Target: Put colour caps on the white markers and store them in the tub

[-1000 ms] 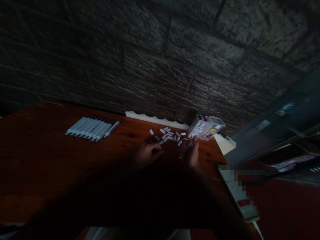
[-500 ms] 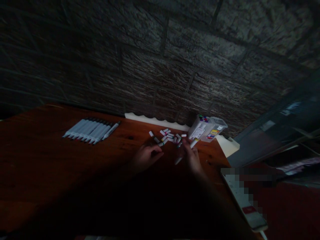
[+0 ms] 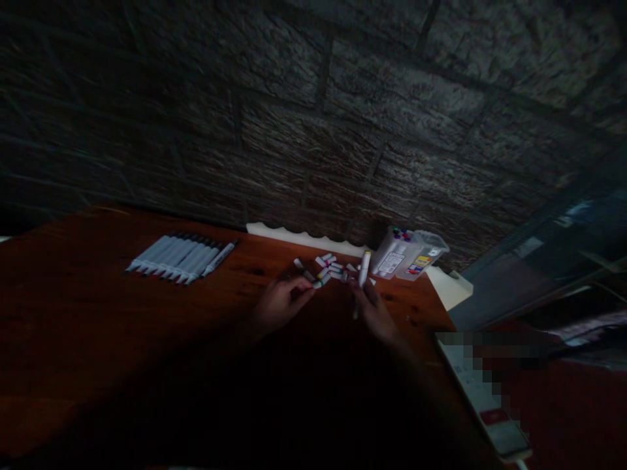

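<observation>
My right hand (image 3: 375, 312) is closed around a white marker (image 3: 364, 269). Its yellow-tipped end points up and away, while the other end shows below my fingers. My left hand (image 3: 281, 303) is at the near-left side of a loose pile of short white marker caps (image 3: 334, 269) with coloured bands. Thumb and forefinger are curved and apart, their tips at the end of one cap with a green band (image 3: 321, 281); whether they touch it I cannot tell. Part of the pile is hidden behind the held marker.
A row of pale markers (image 3: 179, 258) lies at the left on the wooden table (image 3: 73, 313). Behind the caps stands a clear plastic case (image 3: 409, 254) with a few coloured-end markers inside. A white wavy-edged strip (image 3: 304, 238) runs along the stone wall (image 3: 294, 130). A phone (image 3: 490, 398) rests at the right edge.
The marker in my right hand has swung from tilted right to nearly upright. My left fingertips have moved up towards the banded cap at the pile's near edge.
</observation>
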`<state>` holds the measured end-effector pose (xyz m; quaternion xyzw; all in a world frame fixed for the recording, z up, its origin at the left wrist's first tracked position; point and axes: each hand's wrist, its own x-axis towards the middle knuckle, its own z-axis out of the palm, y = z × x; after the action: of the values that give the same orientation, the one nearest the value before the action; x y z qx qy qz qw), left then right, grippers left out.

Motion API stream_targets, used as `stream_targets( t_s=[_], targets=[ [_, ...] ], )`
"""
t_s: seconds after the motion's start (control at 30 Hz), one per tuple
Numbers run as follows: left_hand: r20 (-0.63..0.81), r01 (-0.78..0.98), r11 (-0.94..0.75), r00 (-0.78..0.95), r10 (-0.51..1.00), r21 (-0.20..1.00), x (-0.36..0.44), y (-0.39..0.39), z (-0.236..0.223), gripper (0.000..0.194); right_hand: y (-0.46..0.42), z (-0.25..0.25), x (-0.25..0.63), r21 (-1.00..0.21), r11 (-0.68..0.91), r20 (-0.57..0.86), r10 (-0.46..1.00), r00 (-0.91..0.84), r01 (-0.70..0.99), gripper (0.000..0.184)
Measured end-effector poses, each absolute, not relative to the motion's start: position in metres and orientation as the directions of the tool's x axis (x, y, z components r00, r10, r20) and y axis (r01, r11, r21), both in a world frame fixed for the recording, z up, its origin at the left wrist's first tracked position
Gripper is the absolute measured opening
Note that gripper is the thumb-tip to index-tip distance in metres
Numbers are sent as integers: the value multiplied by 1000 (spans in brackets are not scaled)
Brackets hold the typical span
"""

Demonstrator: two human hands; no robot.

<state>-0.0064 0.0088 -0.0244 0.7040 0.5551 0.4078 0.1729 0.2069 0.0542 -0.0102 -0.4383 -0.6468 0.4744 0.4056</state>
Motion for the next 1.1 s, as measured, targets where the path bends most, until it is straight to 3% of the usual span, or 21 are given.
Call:
stream_targets(
  t_s=[0.13,0.23,0.47,0.67,0.87,1.0,1.1],
  targets=[
    [375,639,-310,37,926,704,-8,9,-22,16,58,-2,214,-976,134,75,947,-311,174,38],
    [362,644,-293,26,932,707,-7,8,-22,17,58,-2,216,-991,124,98,930,-354,51,40],
    [367,625,-305,31,930,718,-7,8,-23,18,55,-2,217,-986,-136,-93,932,-351,-101,40],
    [363,640,-300,35,931,707,-8,8,-22,17,60,-1,221,-987,-55,2,936,-353,-151,35],
    [372,646,-309,42,927,698,-7,9,-25,17,57,1,218,-968,-155,-83,940,-332,-197,41],
    [385,637,-322,44,922,701,-8,10,-26,16,58,-2,217,-954,-139,-26,921,-389,-267,36],
    [382,636,-323,48,923,701,-8,9,-26,17,60,-3,218,-975,-96,-14,927,-374,-202,37]
  ],
)
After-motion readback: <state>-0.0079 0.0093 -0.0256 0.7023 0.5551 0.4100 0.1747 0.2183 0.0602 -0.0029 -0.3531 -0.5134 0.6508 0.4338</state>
